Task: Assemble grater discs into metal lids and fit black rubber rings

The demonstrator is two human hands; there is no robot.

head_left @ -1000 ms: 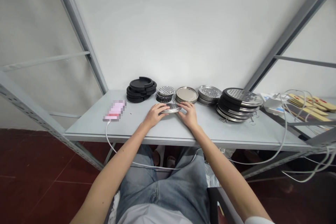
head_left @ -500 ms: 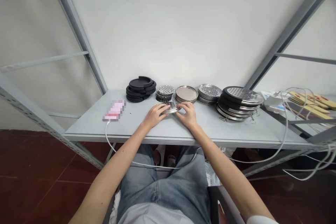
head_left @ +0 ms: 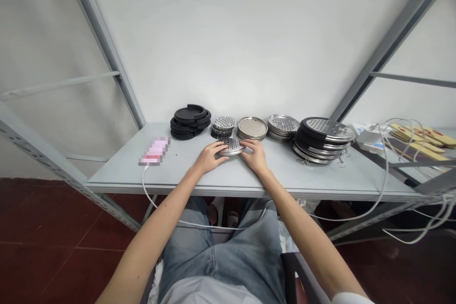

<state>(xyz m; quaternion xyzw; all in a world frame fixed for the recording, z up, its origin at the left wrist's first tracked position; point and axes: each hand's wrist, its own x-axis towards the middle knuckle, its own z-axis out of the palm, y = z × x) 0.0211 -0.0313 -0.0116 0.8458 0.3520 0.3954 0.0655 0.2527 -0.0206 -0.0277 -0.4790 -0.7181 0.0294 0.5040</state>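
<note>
A round metal grater disc with a perforated top and a shiny rim lies near the middle of the table. My left hand grips its left edge, with fingertips on top and the thumb at the near rim. On the opposite side my right hand has fingers and thumb closed on the right edge. Just behind stand a stack of small perforated discs and a stack of shallow round metal pieces. Further right is a stack of rimmed grater discs.
Black plastic rings are piled at the back left. Large graters with black edging stand stacked at the right. A pixelated phone-like object with a white cable lies left. Metal shelf posts frame both sides.
The grater disc now lies a little flatter, its holed top showing more between my hands. My fingers have shifted slightly on its rim; the stacks are unchanged.
</note>
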